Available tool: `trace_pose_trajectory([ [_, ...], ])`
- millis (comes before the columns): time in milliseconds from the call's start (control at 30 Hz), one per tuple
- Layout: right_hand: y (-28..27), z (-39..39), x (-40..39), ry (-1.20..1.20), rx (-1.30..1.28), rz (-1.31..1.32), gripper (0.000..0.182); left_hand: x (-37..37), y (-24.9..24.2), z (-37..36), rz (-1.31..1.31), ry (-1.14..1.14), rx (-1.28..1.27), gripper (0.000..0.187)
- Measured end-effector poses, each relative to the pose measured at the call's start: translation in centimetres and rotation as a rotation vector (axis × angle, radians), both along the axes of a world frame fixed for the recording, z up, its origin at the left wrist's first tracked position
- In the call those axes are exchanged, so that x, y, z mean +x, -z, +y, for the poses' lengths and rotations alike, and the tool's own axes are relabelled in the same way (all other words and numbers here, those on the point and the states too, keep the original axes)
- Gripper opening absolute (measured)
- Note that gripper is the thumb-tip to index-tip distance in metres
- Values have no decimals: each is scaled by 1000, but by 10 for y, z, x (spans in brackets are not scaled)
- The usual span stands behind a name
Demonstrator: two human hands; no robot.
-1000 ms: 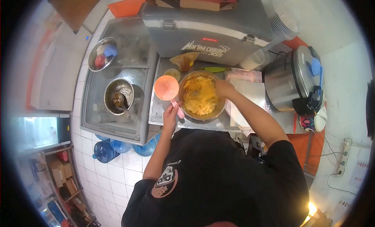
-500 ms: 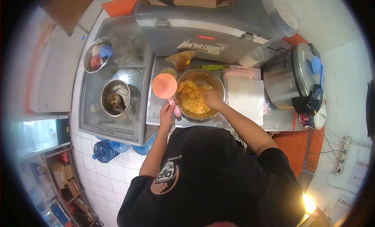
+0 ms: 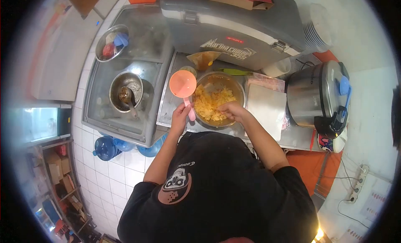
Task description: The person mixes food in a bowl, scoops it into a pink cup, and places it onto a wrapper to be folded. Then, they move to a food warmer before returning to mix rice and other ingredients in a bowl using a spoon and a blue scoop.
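Note:
My left hand grips the handle of a pink scoop, whose round cup hangs just left of a metal bowl. The bowl holds yellow rice. My right hand reaches into the near side of the bowl with its fingers in the rice; whether it holds a tool I cannot tell. Both stand on a steel counter.
A grey cooler box stands behind the bowl, a rice cooker to the right, a white sheet between them. On the left a glass-topped freezer carries two metal bowls. Blue water jugs stand below.
My right hand has drawn back from the far side of the bowl to its near side. The pink scoop has stayed beside the bowl.

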State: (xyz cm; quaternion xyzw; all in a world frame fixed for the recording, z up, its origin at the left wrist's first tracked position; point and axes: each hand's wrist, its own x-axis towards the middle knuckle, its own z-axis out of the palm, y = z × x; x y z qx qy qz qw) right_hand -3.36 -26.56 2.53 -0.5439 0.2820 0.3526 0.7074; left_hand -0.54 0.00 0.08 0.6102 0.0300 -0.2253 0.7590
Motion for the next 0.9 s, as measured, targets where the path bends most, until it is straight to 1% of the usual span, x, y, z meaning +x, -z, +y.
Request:
trace_pose_trajectory([
  [33, -7, -1, -1, -5, 1, 1, 15, 1, -6, 1, 1, -5, 1, 27],
  [100, -25, -4, -6, 79, 2, 99, 13, 2, -17, 2, -54, 3, 57, 28],
  [233, -29, -18, -17, 135, 3, 63, 13, 7, -32, 4, -11, -8, 91, 28],
  [333, -39, -28, -25, 201, 0, 27, 16, 10, -46, 1, 21, 52, 52, 26],
  [400, -51, -34, -30, 263, -13, 2, 21, 9, -56, -10, 41, -22, -79, 25],
  [433, -57, -38, -33, 269, -13, -2, 21, 9, -56, -13, 38, -16, -79, 25],
  [533, -75, -44, -39, 341, 1, -51, 18, 7, -50, -20, 34, 72, -41, 27],
  [600, -89, -42, -42, 377, -61, -141, 24, 5, -41, -26, -38, 175, 139, 30],
  [633, -93, -39, -42, 383, -60, -143, 24, 2, -41, -30, -49, 204, 171, 31],
  [667, -96, -34, -41, 327, -168, -171, 27, 1, -42, -35, -52, 209, 172, 31],
  [700, -97, -29, -41, 269, -275, -198, 31, 0, -42, -39, -70, 287, 247, 29],
  [733, -82, -25, -43, 275, -274, -199, 31, -1, -49, -44, -89, 365, 322, 27],
  [767, -56, -22, -46, 85, -633, -542, 34, -2, -56, -48, -65, 400, 333, 27],
  [800, -42, -16, -49, -123, -989, -880, 38, -2, -50, -49, -67, 407, 334, 27],
  [833, -57, -6, -49, -162, -956, -729, 38, -2, -40, -52, 22, 441, 250, 28],
  [867, -63, -6, -50, -155, -958, -726, 38, -2, -31, -53, 111, 474, 164, 29],
  [900, -66, -6, -49, -129, -983, -751, 38, -2, -34, -53, 110, 479, 165, 29],
])
